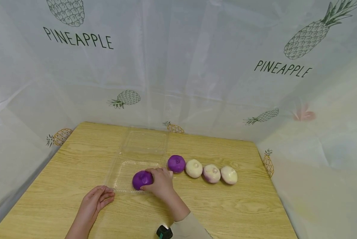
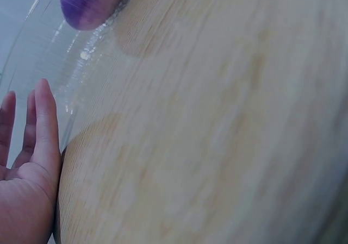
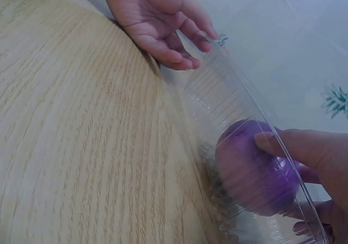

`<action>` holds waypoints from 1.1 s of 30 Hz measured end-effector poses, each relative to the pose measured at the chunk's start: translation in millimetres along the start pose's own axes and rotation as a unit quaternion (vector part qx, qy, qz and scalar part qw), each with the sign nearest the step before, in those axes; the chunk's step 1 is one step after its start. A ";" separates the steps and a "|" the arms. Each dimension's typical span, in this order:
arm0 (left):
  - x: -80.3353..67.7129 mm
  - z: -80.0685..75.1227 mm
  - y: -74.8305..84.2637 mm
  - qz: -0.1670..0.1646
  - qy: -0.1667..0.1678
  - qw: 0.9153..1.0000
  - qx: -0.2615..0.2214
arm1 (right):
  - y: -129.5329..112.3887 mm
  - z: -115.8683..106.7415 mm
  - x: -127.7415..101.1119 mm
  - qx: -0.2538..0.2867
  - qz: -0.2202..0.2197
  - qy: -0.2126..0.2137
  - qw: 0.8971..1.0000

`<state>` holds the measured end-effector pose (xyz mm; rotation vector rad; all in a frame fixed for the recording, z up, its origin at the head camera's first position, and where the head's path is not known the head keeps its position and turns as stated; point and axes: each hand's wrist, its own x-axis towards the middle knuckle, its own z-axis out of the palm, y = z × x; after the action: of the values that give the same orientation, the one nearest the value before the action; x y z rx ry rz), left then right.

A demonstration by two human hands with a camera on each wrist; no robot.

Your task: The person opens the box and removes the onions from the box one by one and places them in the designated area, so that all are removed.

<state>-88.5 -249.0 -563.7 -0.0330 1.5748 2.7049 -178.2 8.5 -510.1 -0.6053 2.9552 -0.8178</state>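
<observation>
A clear plastic tray [image 1: 123,166] lies open on the wooden table, its lid [image 1: 145,141] folded back behind it. My right hand [image 1: 154,181] grips a purple bun [image 1: 141,179] inside the tray's near right corner. The right wrist view shows the fingers [image 3: 296,146] curled over that purple bun [image 3: 253,170] behind the tray wall [image 3: 228,97]. My left hand [image 1: 105,196] rests at the tray's near left corner with relaxed fingers. In the left wrist view the left hand [image 2: 30,146] lies flat beside the tray rim [image 2: 70,75], holding nothing.
To the right of the tray stands a row of buns: a purple one [image 1: 176,163], a white one [image 1: 194,168], a white-and-purple one [image 1: 211,173] and another white one [image 1: 229,175]. Pineapple-print sheeting [image 1: 178,66] walls the table on three sides.
</observation>
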 end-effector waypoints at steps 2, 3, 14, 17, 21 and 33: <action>0.2 -0.6 -0.2 0.003 -0.004 1.000 -0.003 | 0.5 0.6 0.6 -0.002 -0.001 -0.002 1.000; 0.3 -0.8 -0.3 0.005 -0.006 1.000 -0.004 | 0.8 0.9 1.1 -0.003 0.000 -0.003 1.000; 0.5 -1.8 -0.3 0.007 -0.014 1.000 -0.010 | 2.1 2.7 2.0 0.035 0.009 0.007 0.999; 0.3 -1.7 -0.7 0.005 -0.008 1.000 -0.009 | 2.1 2.8 1.1 0.036 0.005 0.013 0.999; 0.8 -1.2 -0.9 0.010 -0.012 1.000 -0.010 | 2.3 1.8 -0.5 0.039 -0.002 0.022 0.999; 0.1 -0.6 0.1 -0.002 0.011 1.000 0.006 | 4.1 0.3 -2.6 0.139 0.017 0.056 0.989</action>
<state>-88.6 -249.6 -563.9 -0.0642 1.5958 2.7006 -177.2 12.6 -512.6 -0.5064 2.8591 -1.2696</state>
